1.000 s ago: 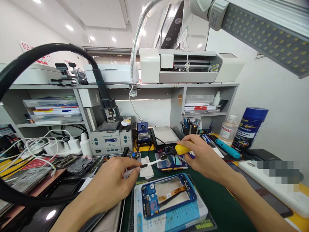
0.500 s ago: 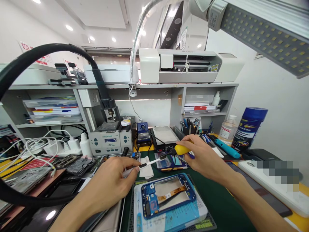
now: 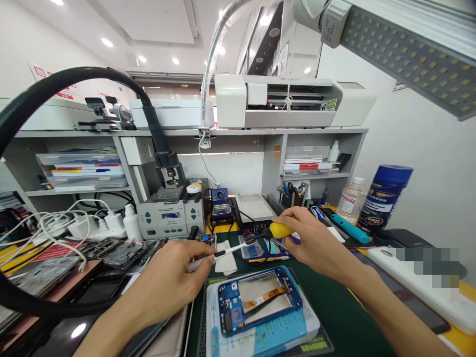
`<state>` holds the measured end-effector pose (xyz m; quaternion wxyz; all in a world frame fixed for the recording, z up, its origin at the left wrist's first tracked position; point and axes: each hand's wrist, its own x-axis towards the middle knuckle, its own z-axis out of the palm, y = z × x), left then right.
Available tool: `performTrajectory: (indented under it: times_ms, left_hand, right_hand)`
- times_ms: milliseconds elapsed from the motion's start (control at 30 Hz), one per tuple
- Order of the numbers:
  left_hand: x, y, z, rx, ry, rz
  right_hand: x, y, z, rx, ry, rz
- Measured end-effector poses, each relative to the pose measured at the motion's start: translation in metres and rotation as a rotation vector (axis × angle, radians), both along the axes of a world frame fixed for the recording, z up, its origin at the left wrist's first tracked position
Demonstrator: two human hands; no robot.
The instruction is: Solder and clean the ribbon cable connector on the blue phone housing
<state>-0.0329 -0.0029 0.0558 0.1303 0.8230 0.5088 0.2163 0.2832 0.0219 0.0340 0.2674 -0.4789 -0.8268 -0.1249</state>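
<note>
My left hand (image 3: 174, 282) is closed in a pinch on a white brush-like tool (image 3: 223, 254) that points right. My right hand (image 3: 316, 243) grips a yellow-handled screwdriver (image 3: 277, 230), its black tip meeting the white tool's end. Below both hands lies a blue phone frame (image 3: 260, 300) with an orange flex cable, resting on a light blue and white pad over a dark grid mat.
A rework station (image 3: 171, 215) and a small hot plate (image 3: 255, 210) stand behind the hands. A blue can (image 3: 386, 198), a clear bottle (image 3: 351, 198) and a teal tool (image 3: 349, 229) sit at right. Phone parts and white cables crowd the left. A black hose arcs overhead.
</note>
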Motion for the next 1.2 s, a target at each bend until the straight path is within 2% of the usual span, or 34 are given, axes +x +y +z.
performTrajectory:
  times_ms: [533,900,1200]
  left_hand:
    - [0.0014,-0.0060,0.0085,-0.062,-0.035,0.023]
    - [-0.0031,-0.0006,0.0011,-0.059,-0.044,0.034]
    - [-0.0003,-0.0046,0.0093,-0.081,-0.043,0.034]
  right_hand:
    - [0.0014,0.0000,0.0017,0.016,-0.001,-0.007]
    - [0.0052,0.0018,0.0025,0.025,0.002,-0.017]
    - [0.0097,0.0029,0.0014,0.039,-0.004,-0.033]
